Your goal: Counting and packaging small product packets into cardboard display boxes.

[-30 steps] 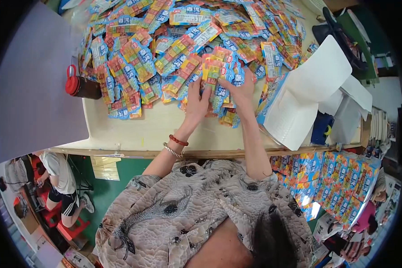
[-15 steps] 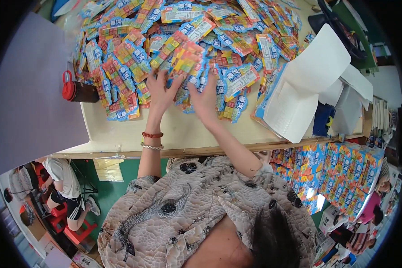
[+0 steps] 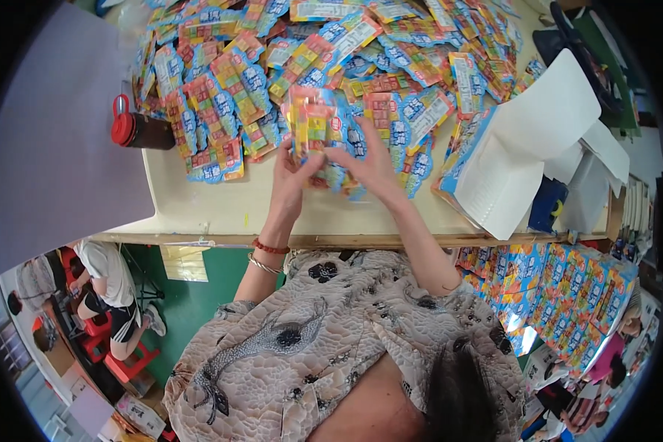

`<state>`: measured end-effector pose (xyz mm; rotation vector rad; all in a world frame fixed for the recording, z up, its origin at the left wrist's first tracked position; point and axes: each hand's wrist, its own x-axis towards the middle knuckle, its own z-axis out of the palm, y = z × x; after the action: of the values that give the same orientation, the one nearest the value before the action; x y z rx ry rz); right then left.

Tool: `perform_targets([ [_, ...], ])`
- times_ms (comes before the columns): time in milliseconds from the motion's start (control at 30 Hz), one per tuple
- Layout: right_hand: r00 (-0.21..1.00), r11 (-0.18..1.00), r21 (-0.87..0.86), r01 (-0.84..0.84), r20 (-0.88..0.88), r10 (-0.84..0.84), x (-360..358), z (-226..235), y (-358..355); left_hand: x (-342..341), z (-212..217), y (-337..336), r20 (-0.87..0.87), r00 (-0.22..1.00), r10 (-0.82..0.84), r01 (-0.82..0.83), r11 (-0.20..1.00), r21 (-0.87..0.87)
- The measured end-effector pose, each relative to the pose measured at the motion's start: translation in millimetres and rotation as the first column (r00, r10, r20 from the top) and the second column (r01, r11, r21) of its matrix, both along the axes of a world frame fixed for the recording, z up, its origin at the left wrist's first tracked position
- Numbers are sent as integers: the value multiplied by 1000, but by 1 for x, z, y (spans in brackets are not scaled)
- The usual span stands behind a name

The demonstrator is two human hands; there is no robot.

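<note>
Between my two hands is a small bunch of colourful candy packets (image 3: 317,118), held up over the near part of the table and slightly smeared by motion. My left hand (image 3: 288,175) grips their left side, thumb in front. From the right, my right hand (image 3: 370,163) closes on the same packets, its thumb across the lower front. How many packets are in the bunch I cannot tell. Right behind them spreads a big heap of like packets (image 3: 232,88), blue-edged with red, yellow and green blocks, lying in all directions.
A dark jar with a red lid (image 3: 127,130) stands left of the heap, beside a grey panel (image 3: 59,140). On the right is an open display box (image 3: 493,166) with a white inside. Printed boxes (image 3: 560,287) are stacked below the table edge (image 3: 346,241). A seated person (image 3: 107,276) is at lower left.
Both hands have drawn back from the heap toward me and slightly right, bringing the bunch of packets along. The whole view has shifted a little.
</note>
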<state>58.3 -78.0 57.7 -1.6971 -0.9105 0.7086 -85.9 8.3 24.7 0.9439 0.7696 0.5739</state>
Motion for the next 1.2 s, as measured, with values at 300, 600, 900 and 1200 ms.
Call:
perform_targets([
  [300, 943, 996, 76, -55, 332, 27, -24, 1, -8, -26, -24, -17, 205, 979, -25, 53, 989, -135],
  [600, 919, 947, -132, -292, -312, 240, -13, 24, -33, -25, -32, -68, 151, 988, -30, 55, 985, -162],
  [900, 868, 866, -114, -487, 47, 494, 11, 24, -47, -58, -20, -31, -440, 897, -43, 213, 915, 344],
  [1200, 666, 739, -415, -531, 334, 667, -26, 33, -35, -84, 0, -1, -310, 937, -160, 335, 657, 675],
])
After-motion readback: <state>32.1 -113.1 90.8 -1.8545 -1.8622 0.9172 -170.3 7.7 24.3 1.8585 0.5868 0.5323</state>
